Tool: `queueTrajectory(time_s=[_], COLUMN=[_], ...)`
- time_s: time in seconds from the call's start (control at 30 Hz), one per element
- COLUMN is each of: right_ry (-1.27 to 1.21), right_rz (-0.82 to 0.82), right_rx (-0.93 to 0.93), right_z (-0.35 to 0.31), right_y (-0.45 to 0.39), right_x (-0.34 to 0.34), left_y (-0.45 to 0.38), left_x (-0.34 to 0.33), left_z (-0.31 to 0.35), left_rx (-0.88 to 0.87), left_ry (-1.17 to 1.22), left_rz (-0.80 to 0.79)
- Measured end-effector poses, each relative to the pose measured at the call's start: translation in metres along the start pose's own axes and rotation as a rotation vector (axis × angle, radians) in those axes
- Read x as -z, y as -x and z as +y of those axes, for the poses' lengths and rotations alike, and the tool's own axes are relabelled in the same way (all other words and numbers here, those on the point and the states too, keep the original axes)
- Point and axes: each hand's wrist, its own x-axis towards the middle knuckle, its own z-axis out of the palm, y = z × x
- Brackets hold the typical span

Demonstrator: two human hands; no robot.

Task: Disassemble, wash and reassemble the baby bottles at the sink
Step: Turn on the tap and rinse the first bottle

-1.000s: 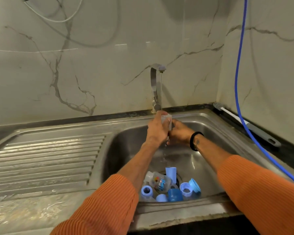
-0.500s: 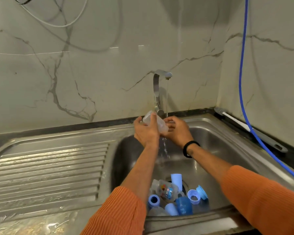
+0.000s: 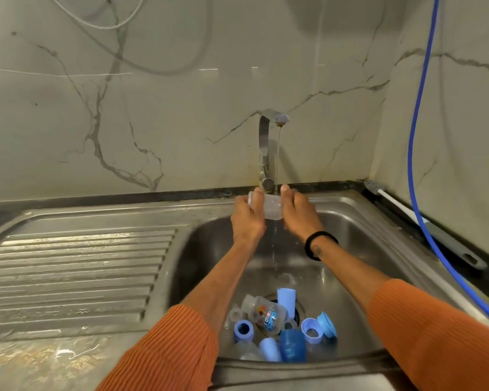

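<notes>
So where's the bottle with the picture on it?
In the head view, the printed bottle lies on its side at the bottom of the sink, beside the drain, among blue caps.

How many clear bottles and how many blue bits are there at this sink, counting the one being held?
Clear bottles: 3, namely the held bottle between the left hand and the right hand, the printed bottle and the near-wall bottle
Blue parts: 6
Total: 9
Small clear teats lie among them, too indistinct to count.
</notes>
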Motion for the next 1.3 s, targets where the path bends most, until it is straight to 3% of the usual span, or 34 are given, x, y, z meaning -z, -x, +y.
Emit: queueTrajectory(time_s=[0.13, 0.2, 0.27, 0.37, 0.47, 0.57, 0.7, 0.77, 0.93, 1.0, 1.1, 1.23, 1.3], right_ry=[-0.19, -0.325, -0.301, -0.071, 0.008, 0.038, -0.284, -0.255, -0.036, 0.082, 0.196, 0.151, 0.206], right_rz=[-0.147, -0.149, -0.095, -0.026, -0.096, -0.173, -0.038, -0.002, 0.102, 0.04, 0.005, 0.23, 0.122], right_rx=[-0.346, -0.39, -0.264, 0.047, 0.159, 0.191, 0.001, 0.013, 0.242, 0.307, 0.347, 0.4, 0.318], right_z=[-0.007, -0.008, -0.011, -0.013, -0.008, 0.0, 0.004, 0.003, -0.007, -0.005, -0.003, -0.012, -0.005], right_y=[-0.006, -0.01, -0.013, -0.015, -0.018, -0.022, -0.021, -0.021, -0.014, -0.01, -0.002, -0.002, 0.003], right_x=[-0.005, -0.003, -0.002, -0.002, -0.003, -0.003, -0.003, -0.004, 0.002, 0.002, 0.002, 0.01, 0.009], left_y=[0.002, 0.002, 0.005, 0.001, -0.004, -0.002, -0.004, -0.005, -0.005, -0.007, -0.006, -0.004, -0.002], left_x=[0.003, 0.004, 0.001, -0.003, -0.002, 0.003, 0.001, -0.004, -0.009, -0.008, -0.004, 0.0, -0.001], left_z=[0.0, 0.001, 0.002, 0.0, -0.004, -0.009, 0.005, 0.009, -0.002, -0.007, -0.011, -0.01, -0.011], left_rx=[-0.236, -0.273, -0.205, -0.052, 0.239, 0.477, 0.608, 0.63, 0.574, 0.536, 0.489, 0.449, 0.417], left_ry=[-0.086, -0.095, -0.078, -0.129, -0.017, 0.162, 0.473, 0.515, 0.314, 0.258, 0.11, 0.09, 0.085], left_rz=[0.011, 0.025, 0.047, 0.099, 0.057, -0.07, -0.117, -0.15, -0.193, -0.168, -0.106, -0.084, -0.086])
